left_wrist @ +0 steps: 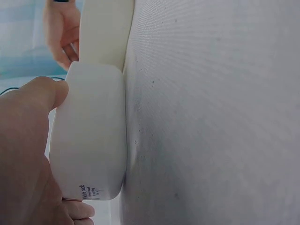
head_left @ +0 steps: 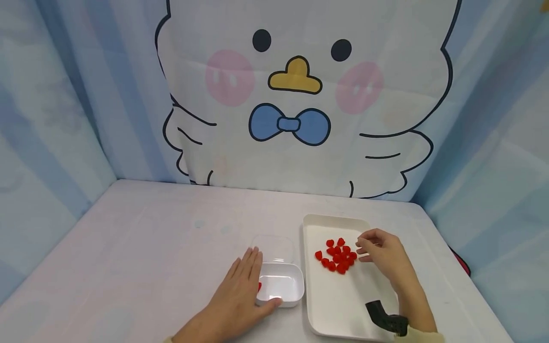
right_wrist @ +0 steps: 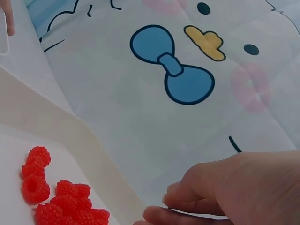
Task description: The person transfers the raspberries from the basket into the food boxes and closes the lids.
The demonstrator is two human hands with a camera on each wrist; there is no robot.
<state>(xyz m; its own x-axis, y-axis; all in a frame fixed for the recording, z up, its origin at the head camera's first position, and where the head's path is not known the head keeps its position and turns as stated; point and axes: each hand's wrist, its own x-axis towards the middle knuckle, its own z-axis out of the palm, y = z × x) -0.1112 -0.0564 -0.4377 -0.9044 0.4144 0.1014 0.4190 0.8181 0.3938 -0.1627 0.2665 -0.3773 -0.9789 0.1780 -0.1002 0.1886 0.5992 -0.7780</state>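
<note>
My left hand (head_left: 240, 295) lies along the left side of a small white plastic box (head_left: 280, 286), its fingers straight and its thumb at the near rim. A bit of red (head_left: 259, 286) shows inside the box beside that hand, mostly hidden. In the left wrist view the white box (left_wrist: 89, 131) has small dark print on its wall. Over the right part of a white tray (head_left: 334, 309), my right hand (head_left: 386, 255) hovers with bent fingers and nothing visible between them. Just left of its fingertips, several red raspberries (head_left: 336, 258) lie clustered; the right wrist view shows the raspberries (right_wrist: 65, 204) close up.
A clear lid (head_left: 272, 247) lies behind the box. The tray stands just right of the box, its raised rim (right_wrist: 79, 129) facing the cartoon curtain (head_left: 291, 162) at the table's back. Curtains (head_left: 493, 190) also hang at both sides.
</note>
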